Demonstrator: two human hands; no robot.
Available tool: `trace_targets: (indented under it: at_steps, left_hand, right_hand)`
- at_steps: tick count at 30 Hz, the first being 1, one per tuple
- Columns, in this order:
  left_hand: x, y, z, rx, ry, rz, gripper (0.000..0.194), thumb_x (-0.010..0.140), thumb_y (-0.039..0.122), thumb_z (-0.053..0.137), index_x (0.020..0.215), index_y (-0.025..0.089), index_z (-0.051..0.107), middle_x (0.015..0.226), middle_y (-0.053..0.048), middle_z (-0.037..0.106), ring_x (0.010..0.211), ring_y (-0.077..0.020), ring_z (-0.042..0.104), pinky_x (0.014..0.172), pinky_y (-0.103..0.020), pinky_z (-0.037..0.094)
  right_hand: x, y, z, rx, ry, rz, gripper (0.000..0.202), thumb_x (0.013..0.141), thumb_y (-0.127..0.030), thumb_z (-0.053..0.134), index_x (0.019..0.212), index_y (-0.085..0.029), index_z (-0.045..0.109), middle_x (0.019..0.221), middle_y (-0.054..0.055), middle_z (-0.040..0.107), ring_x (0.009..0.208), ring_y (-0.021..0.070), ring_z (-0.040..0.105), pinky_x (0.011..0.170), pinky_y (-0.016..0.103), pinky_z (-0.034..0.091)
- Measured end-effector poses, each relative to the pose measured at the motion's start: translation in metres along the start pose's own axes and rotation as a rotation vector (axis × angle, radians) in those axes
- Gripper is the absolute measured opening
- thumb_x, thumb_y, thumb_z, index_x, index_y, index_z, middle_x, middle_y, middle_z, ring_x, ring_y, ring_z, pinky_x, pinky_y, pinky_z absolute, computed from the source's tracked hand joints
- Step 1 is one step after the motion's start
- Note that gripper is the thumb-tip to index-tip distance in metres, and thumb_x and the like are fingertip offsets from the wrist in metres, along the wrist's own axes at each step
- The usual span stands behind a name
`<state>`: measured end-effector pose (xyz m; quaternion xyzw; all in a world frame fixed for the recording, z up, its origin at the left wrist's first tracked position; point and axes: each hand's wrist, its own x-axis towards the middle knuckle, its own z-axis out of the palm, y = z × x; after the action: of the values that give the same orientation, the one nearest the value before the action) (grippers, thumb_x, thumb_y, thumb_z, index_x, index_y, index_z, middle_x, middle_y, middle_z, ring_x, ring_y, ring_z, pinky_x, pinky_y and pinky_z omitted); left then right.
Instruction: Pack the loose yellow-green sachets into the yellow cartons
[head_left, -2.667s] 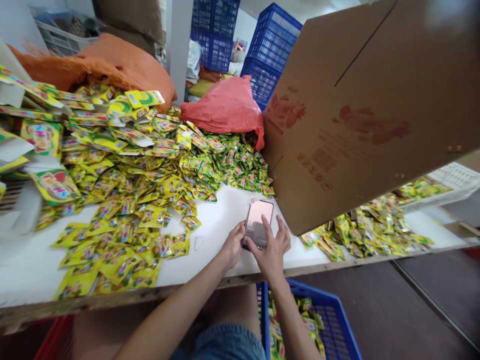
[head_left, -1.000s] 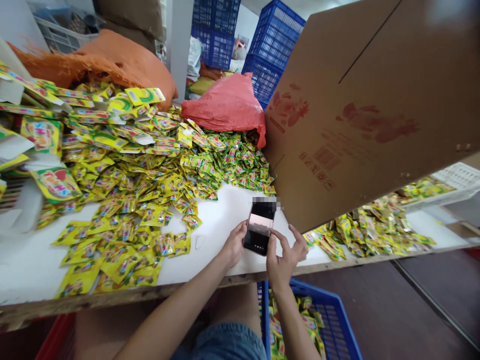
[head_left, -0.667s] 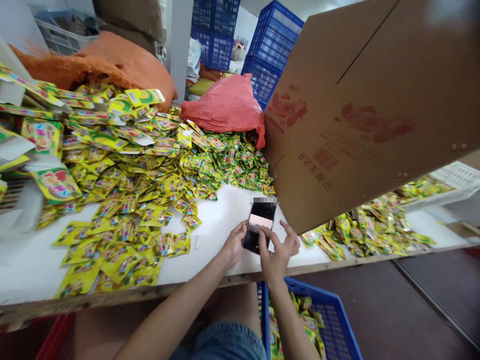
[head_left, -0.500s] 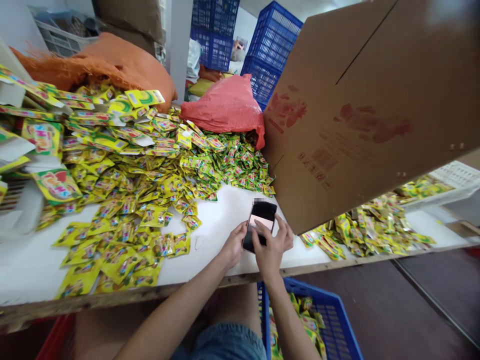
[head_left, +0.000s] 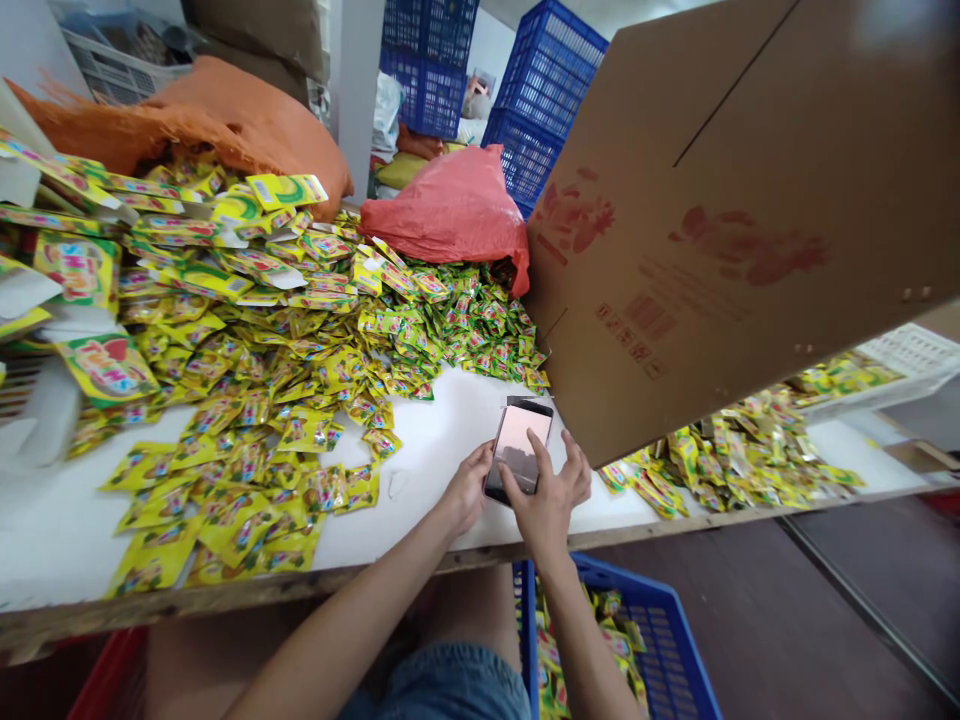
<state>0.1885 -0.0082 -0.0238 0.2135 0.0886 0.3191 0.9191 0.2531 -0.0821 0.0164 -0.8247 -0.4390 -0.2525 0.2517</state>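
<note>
A smartphone (head_left: 519,452) with a lit screen is held over the white tabletop (head_left: 431,435), near its front edge. My left hand (head_left: 466,490) grips the phone by its left side. Over the screen is my right hand (head_left: 551,495), its thumb and index finger spread apart at the glass and the other fingers loosely bent beyond the right edge. Yellow candy sachets (head_left: 240,500) lie to the left of my hands. Green sachets (head_left: 491,325) are heaped behind the phone.
A large cardboard carton (head_left: 720,230) stands tilted at the right. More sachets (head_left: 720,455) lie past it. Small printed boxes (head_left: 109,368) are piled left. An orange sack (head_left: 247,125) and a red sack (head_left: 454,210) sit behind. A blue crate (head_left: 667,640) is below the table.
The phone screen now shows a larger light picture. My right thumb and index finger have spread farther apart over it. My left hand stays in place.
</note>
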Motion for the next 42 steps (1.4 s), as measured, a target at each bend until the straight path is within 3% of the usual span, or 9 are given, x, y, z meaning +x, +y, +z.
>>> trace_targets:
  at_steps: [20,30,36,42]
  left_hand:
    - [-0.001,0.001,0.001,0.016,-0.019,0.015,0.030,0.076,0.034,0.063,0.101,0.016,0.064,0.098,-0.006,0.068,0.091,-0.0179,0.061,0.086,-0.027,0.040]
    - [0.000,0.001,0.000,-0.010,-0.004,0.012,0.035,0.074,0.040,0.065,0.099,0.016,0.063,0.093,-0.006,0.069,0.084,-0.0181,0.062,0.077,-0.027,0.042]
    - [0.000,0.002,0.000,-0.040,0.004,-0.018,0.033,0.073,0.037,0.066,0.097,0.016,0.063,0.090,-0.006,0.069,0.078,-0.0162,0.062,0.071,-0.025,0.043]
    - [-0.001,0.002,0.000,-0.023,0.006,0.008,0.031,0.075,0.034,0.065,0.098,0.015,0.063,0.093,-0.006,0.069,0.083,-0.0165,0.062,0.075,-0.024,0.044]
  right_hand:
    - [0.001,-0.001,0.001,0.060,-0.001,0.024,0.044,0.080,-0.042,0.051,0.121,-0.026,0.050,0.134,0.011,0.035,0.122,0.0302,0.030,0.095,0.051,0.024]
    - [-0.025,0.020,-0.003,0.361,-0.053,0.060,0.068,0.079,-0.041,0.052,0.136,-0.018,0.024,0.124,0.014,0.048,0.115,0.0277,0.043,0.097,0.048,0.027]
    - [-0.040,0.033,-0.004,0.376,-0.140,0.096,0.074,0.077,-0.042,0.056,0.137,-0.019,0.021,0.125,0.014,0.048,0.116,0.0282,0.043,0.097,0.049,0.026]
    - [-0.038,0.032,-0.003,0.375,-0.156,0.090,0.071,0.078,-0.042,0.055,0.137,-0.019,0.022,0.125,0.014,0.048,0.116,0.0278,0.044,0.097,0.048,0.026]
